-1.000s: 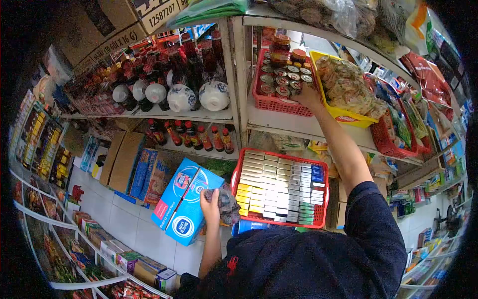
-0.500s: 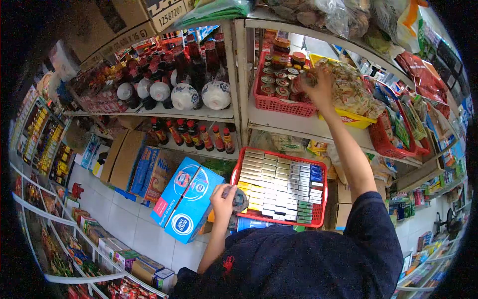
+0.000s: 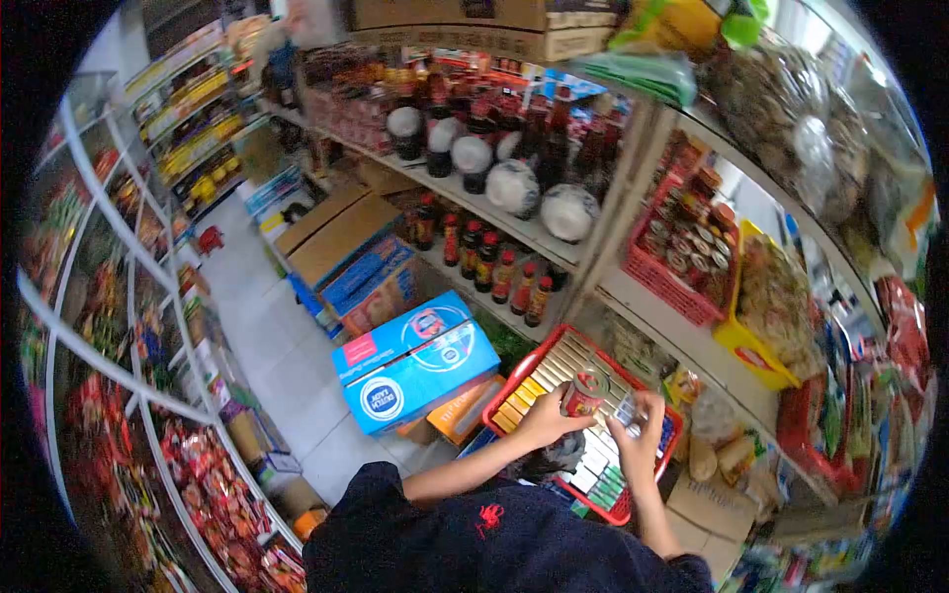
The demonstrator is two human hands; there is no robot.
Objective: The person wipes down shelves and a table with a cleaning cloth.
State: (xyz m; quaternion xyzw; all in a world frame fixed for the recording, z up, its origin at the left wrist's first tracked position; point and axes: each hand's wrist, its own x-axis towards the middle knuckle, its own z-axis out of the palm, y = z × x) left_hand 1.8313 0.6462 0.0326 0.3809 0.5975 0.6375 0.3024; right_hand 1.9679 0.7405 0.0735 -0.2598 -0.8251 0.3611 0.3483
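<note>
Our left hand (image 3: 547,421) has its grip closed around a red-labelled can (image 3: 583,393), held above the small boxes (image 3: 521,398) in the red basket (image 3: 621,514); our right hand (image 3: 643,440) curls nearby, too blurred for us to tell whether its grip holds anything

Your left hand (image 3: 554,420) grips a red can (image 3: 585,394) upright above a red basket (image 3: 492,412) of small boxes (image 3: 593,463). Your right hand (image 3: 639,436) is raised just beside it, fingers curled; what they hold is too blurred to tell. A dark bundle (image 3: 556,457) lies below your left hand. A blue carton (image 3: 417,362) stands left of the basket, near bottles (image 3: 486,262) on a shelf (image 3: 473,288).
</note>
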